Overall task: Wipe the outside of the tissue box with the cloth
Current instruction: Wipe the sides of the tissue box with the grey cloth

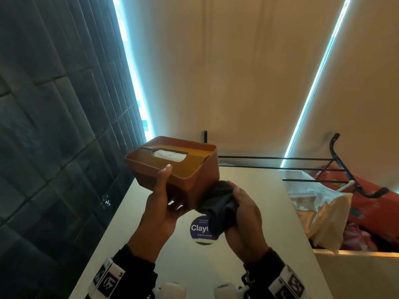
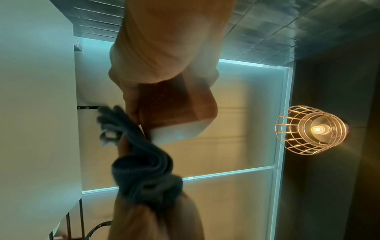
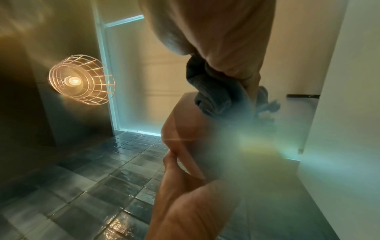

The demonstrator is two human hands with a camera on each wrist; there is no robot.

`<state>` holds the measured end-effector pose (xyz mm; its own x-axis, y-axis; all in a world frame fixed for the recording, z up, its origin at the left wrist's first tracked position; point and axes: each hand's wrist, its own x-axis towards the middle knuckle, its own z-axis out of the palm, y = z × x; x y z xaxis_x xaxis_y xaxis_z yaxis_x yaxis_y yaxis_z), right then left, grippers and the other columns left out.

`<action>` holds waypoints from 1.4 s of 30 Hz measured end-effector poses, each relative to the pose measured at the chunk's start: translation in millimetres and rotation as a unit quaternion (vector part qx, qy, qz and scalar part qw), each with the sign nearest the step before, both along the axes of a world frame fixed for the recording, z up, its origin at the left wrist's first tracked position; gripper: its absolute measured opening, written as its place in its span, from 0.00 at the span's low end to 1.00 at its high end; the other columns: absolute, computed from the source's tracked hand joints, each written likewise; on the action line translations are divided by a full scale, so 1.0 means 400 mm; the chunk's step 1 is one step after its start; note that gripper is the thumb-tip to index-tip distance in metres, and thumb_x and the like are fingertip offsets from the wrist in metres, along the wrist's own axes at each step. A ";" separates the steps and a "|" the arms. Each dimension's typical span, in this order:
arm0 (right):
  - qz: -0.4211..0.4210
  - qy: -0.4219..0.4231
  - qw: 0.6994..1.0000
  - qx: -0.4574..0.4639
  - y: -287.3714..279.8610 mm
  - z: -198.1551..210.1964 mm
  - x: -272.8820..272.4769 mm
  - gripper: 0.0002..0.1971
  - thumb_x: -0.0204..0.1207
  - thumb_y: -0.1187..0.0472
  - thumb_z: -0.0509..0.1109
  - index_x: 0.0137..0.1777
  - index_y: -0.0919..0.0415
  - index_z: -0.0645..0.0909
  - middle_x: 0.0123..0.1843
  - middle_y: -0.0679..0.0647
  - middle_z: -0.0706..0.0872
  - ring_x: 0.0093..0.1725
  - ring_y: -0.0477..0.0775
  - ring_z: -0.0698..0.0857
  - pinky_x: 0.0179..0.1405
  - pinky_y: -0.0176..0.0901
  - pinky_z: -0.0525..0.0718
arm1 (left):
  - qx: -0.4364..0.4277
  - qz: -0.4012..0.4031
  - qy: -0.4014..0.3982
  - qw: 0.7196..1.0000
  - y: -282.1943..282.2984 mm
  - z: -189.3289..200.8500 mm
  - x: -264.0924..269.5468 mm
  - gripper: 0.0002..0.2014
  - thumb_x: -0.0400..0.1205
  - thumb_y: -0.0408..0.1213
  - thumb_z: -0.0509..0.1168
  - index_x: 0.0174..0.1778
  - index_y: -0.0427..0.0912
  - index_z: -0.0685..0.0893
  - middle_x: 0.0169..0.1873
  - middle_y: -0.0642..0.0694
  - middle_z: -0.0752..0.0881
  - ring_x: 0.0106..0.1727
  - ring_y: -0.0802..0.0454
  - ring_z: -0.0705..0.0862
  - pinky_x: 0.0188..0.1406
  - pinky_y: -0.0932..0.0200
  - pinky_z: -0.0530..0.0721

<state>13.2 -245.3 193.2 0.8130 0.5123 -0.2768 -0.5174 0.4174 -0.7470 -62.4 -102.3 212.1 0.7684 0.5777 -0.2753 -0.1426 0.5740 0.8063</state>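
An orange tissue box point(image 1: 183, 167) with white tissue showing in its top slot is held tilted in the air above a white counter point(image 1: 248, 244). My left hand point(image 1: 160, 201) grips it from below, thumb on its top rim. My right hand point(image 1: 244, 212) clutches a bunched dark grey cloth point(image 1: 218, 206) and presses it against the box's near lower corner. The left wrist view shows the box's underside point(image 2: 174, 105) with the cloth point(image 2: 144, 170) beside it. In the right wrist view the cloth point(image 3: 213, 91) lies on the box's blurred side point(image 3: 205, 138).
A round purple sticker point(image 1: 199, 228) lies on the counter under the hands. A black wire rack point(image 1: 313, 167) with white and red bags point(image 1: 319, 203) stands to the right. Dark tiles point(image 1: 54, 126) cover the left wall. A caged lamp point(image 2: 312, 129) glows nearby.
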 end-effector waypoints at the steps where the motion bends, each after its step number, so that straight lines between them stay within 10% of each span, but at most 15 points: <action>1: 0.016 0.005 1.000 0.001 0.010 -0.001 0.010 0.22 0.86 0.47 0.57 0.74 0.58 0.74 0.66 0.65 0.84 0.61 0.69 0.85 0.48 0.57 0.91 | 0.003 0.003 -0.003 1.000 -0.008 -0.002 0.002 0.16 0.82 0.56 0.62 0.62 0.54 0.78 0.61 0.43 0.88 0.60 0.37 0.88 0.54 0.38 0.89; 6: 0.124 -0.091 0.988 0.021 0.045 0.009 0.050 0.33 0.81 0.35 0.54 0.79 0.55 0.70 0.71 0.61 0.83 0.65 0.66 0.86 0.54 0.58 0.89 | 0.045 0.032 -0.006 0.998 -0.048 -0.004 0.017 0.27 0.80 0.54 0.64 0.75 0.52 0.70 0.63 0.45 0.87 0.61 0.40 0.87 0.55 0.41 0.88; 11: 0.118 -0.140 0.983 0.000 0.060 0.014 0.062 0.38 0.70 0.37 0.75 0.74 0.58 0.73 0.68 0.62 0.86 0.63 0.69 0.87 0.61 0.72 0.84 | 0.080 0.036 -0.003 0.996 -0.079 -0.023 0.025 0.36 0.70 0.55 0.69 0.76 0.53 0.69 0.60 0.50 0.87 0.59 0.46 0.88 0.49 0.49 0.87; 22: 0.243 -0.127 0.961 -0.014 -0.045 0.066 0.179 0.20 0.84 0.45 0.57 0.72 0.48 0.74 0.66 0.60 0.88 0.65 0.68 0.86 0.63 0.70 0.83 | -0.050 -0.055 -0.034 0.997 0.094 -0.030 -0.090 0.45 0.69 0.75 0.60 0.76 0.46 0.76 0.67 0.32 0.86 0.66 0.29 0.85 0.61 0.30 0.83; 31: 0.273 -0.130 0.945 -0.125 -0.067 0.079 0.266 0.28 0.73 0.35 0.68 0.68 0.49 0.77 0.60 0.60 0.91 0.60 0.68 0.89 0.58 0.69 0.85 | -0.003 -0.168 0.119 0.979 0.149 0.005 -0.088 0.43 0.70 0.71 0.64 0.72 0.42 0.77 0.63 0.30 0.88 0.62 0.26 0.87 0.63 0.27 0.81; 36: 0.199 -0.097 0.972 -0.073 -0.070 0.037 0.286 0.21 0.88 0.48 0.57 0.50 0.65 0.83 0.37 0.61 0.90 0.44 0.61 0.86 0.62 0.63 0.83 | -0.049 -0.137 0.108 0.984 0.130 0.000 -0.070 0.40 0.74 0.68 0.63 0.72 0.39 0.76 0.62 0.29 0.88 0.61 0.26 0.87 0.43 0.38 0.91; 40: -0.057 -0.175 0.979 -0.089 -0.072 -0.027 0.266 0.14 0.84 0.68 0.59 0.59 0.82 0.76 0.27 0.68 0.82 0.23 0.61 0.83 0.30 0.50 0.83 | -0.080 -0.118 0.087 0.986 0.132 0.002 -0.061 0.40 0.72 0.70 0.64 0.69 0.42 0.77 0.59 0.30 0.90 0.60 0.27 0.88 0.50 0.34 0.90; 42: -0.131 -0.285 0.946 -0.084 -0.059 -0.042 0.232 0.15 0.83 0.66 0.62 0.64 0.77 0.77 0.35 0.68 0.84 0.27 0.60 0.83 0.31 0.50 0.81 | -0.089 -0.107 0.083 0.987 0.129 0.000 -0.053 0.40 0.72 0.70 0.64 0.69 0.42 0.78 0.59 0.30 0.90 0.60 0.27 0.88 0.52 0.34 0.89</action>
